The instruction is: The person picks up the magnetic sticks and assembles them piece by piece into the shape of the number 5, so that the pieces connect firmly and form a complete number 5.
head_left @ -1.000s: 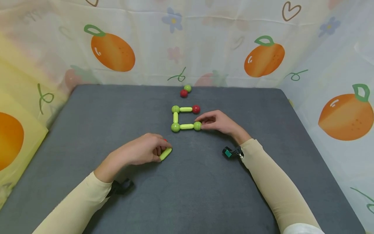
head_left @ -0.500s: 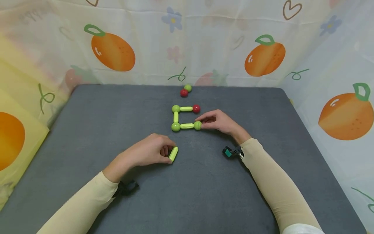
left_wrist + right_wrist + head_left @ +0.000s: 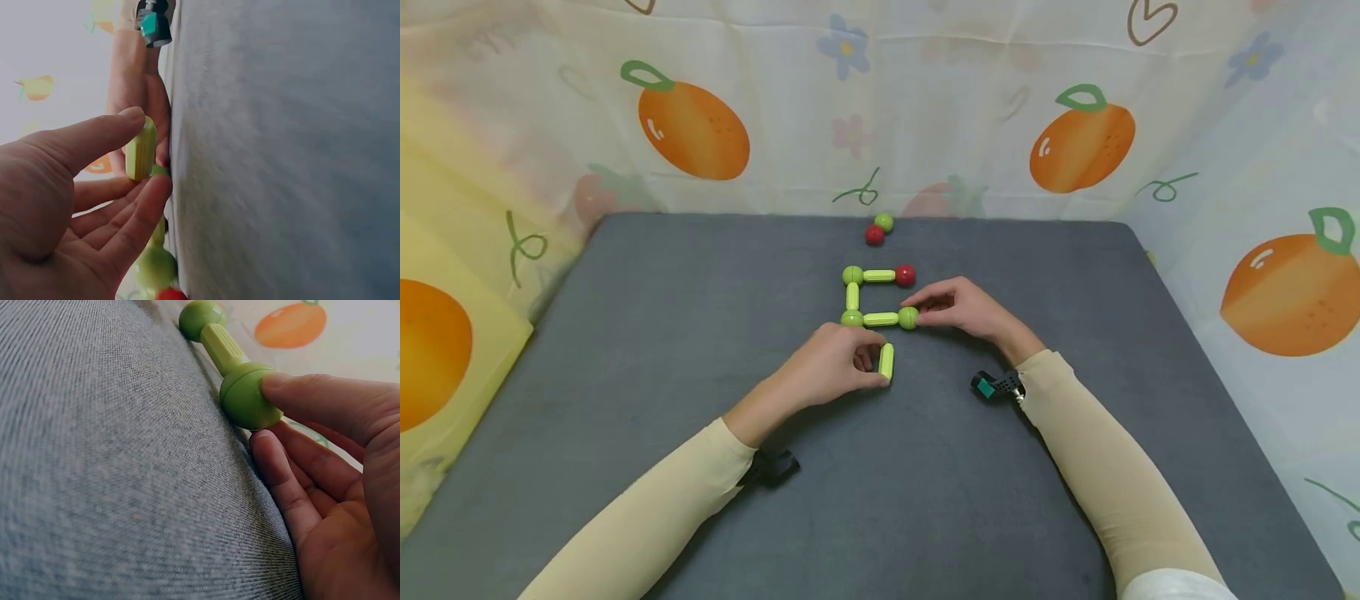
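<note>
My left hand (image 3: 831,362) pinches a short yellow-green toy building rod (image 3: 887,362) by its ends, between thumb and fingertips. The left wrist view shows this ribbed rod (image 3: 140,153) close up. On the table lies a three-sided frame of similar rods and balls, its gap facing right. My right hand (image 3: 966,310) holds the green ball (image 3: 907,317) at the frame's near right corner. In the right wrist view the thumb presses that ball (image 3: 250,397), with fingers below it. A red ball (image 3: 906,276) ends the far side. My left hand partly hides the near left green ball (image 3: 852,318).
A loose-looking red ball (image 3: 874,235) and a green ball (image 3: 883,222) sit together at the back edge of the dark grey table (image 3: 715,275). Behind and beside it hangs a fruit-patterned curtain (image 3: 940,100).
My left hand has carried the rod rightward and away from me, close to the frame, turning it more upright in the picture. My right hand stays on the green ball.
</note>
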`<action>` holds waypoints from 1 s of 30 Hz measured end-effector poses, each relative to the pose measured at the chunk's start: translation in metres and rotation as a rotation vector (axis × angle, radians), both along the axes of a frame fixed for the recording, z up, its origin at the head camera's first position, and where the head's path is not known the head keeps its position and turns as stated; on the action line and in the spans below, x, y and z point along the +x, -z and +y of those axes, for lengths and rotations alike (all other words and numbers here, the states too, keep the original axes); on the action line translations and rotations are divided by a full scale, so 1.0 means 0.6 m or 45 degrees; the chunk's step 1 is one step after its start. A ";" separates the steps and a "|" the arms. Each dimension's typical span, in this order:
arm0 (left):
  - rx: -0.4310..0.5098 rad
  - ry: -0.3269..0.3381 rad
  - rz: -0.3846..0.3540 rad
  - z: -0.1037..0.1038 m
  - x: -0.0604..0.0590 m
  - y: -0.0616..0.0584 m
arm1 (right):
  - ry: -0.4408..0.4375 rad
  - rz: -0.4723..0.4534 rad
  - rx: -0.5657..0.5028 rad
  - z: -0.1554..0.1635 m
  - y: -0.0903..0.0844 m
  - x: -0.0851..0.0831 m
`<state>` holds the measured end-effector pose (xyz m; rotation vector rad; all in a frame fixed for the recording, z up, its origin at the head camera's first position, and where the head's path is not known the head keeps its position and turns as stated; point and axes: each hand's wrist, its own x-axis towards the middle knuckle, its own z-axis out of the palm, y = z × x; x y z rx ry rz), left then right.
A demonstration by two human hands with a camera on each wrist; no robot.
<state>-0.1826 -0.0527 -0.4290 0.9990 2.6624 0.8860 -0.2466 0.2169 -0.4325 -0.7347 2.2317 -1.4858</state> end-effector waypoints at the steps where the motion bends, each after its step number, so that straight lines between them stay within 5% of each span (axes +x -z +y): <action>1: -0.002 -0.004 0.012 0.007 -0.003 -0.001 | -0.001 0.000 -0.002 0.000 0.001 0.000; 10: -0.066 -0.064 0.058 0.058 -0.023 -0.010 | -0.011 -0.004 -0.024 -0.003 0.000 0.001; 20: -0.082 -0.130 0.125 0.068 -0.025 -0.015 | -0.020 0.012 -0.027 0.006 0.034 -0.030; 30: -0.098 -0.169 0.134 0.083 -0.021 -0.010 | -0.022 0.040 -0.021 0.010 0.041 -0.030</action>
